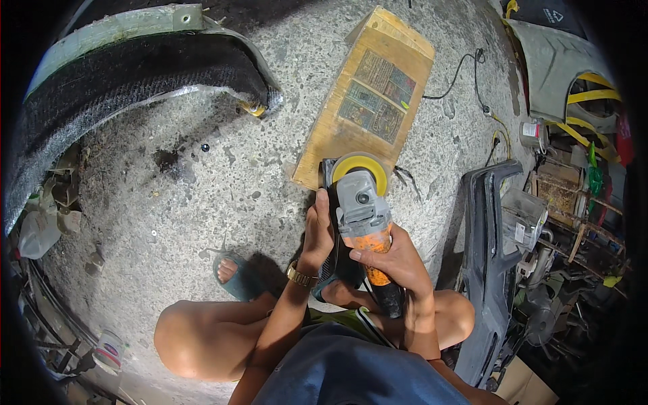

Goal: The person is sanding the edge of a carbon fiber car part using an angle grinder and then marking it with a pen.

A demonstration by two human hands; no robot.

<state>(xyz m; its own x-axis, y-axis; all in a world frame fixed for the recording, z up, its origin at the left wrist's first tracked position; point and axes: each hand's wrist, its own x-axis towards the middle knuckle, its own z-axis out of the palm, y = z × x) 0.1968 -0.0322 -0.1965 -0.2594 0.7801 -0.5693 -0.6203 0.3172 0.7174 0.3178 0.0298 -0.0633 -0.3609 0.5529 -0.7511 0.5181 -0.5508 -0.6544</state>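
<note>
Both hands grip an orange-and-grey angle grinder [365,216]: right hand [395,260] closed around its body, left hand [317,233] beside its yellow disc [358,165], near a wooden board [368,94].

Wooden board [368,98]: four rectangular printed labels [376,96] stuck on upper face in two-by-two block, dull green, brown and grey, worn; small yellow-green mark at block's right edge

Small can [533,133], right side near cable: white label with red patch wrapped round body

Small tub [109,351], lower left on floor: white wrap with red and dark print

Grey block [523,219] right of dark bumper part: small white rectangular sticker on side face

Screens, signs: none seen
</note>
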